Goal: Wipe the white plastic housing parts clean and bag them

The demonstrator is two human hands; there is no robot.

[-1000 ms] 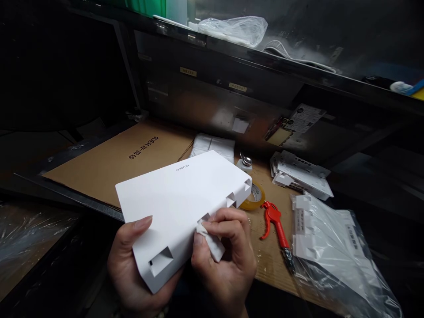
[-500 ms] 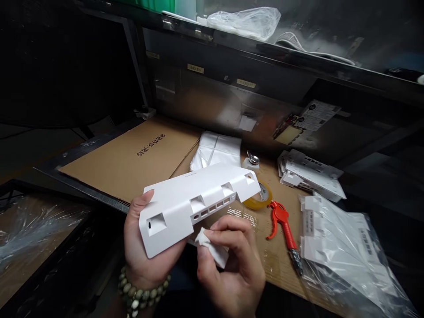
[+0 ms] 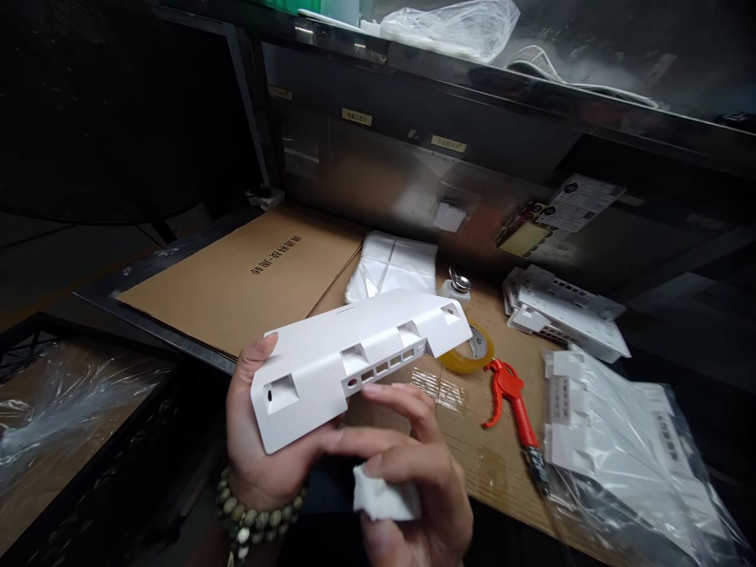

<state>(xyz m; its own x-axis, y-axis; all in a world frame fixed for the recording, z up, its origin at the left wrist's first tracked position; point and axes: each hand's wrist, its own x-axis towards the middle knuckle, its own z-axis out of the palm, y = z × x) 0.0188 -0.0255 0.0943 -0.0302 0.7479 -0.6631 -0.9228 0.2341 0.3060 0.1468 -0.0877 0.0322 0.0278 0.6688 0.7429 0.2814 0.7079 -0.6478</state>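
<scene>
My left hand (image 3: pixel 260 441) grips a white plastic router casing (image 3: pixel 348 354) from below, thumb on its top face. The casing is tilted so its side with several square port openings faces me. My right hand (image 3: pixel 407 480) sits just under the casing's near edge and pinches a small folded white wipe (image 3: pixel 383 498) between thumb and fingers. A bead bracelet (image 3: pixel 260 524) circles my left wrist.
Flat brown cardboard (image 3: pixel 236 276) covers the bench. On it lie a yellow tape roll (image 3: pixel 469 354), a red-handled air blow gun (image 3: pixel 513 409), a small metal-topped bottle (image 3: pixel 456 285), white bags (image 3: pixel 393 264) and stacked white casings (image 3: pixel 561 307), more in a plastic bag (image 3: pixel 620 441).
The casing has tipped from top face up to its port side facing me. My right hand came off its edge and dropped lower with the wipe.
</scene>
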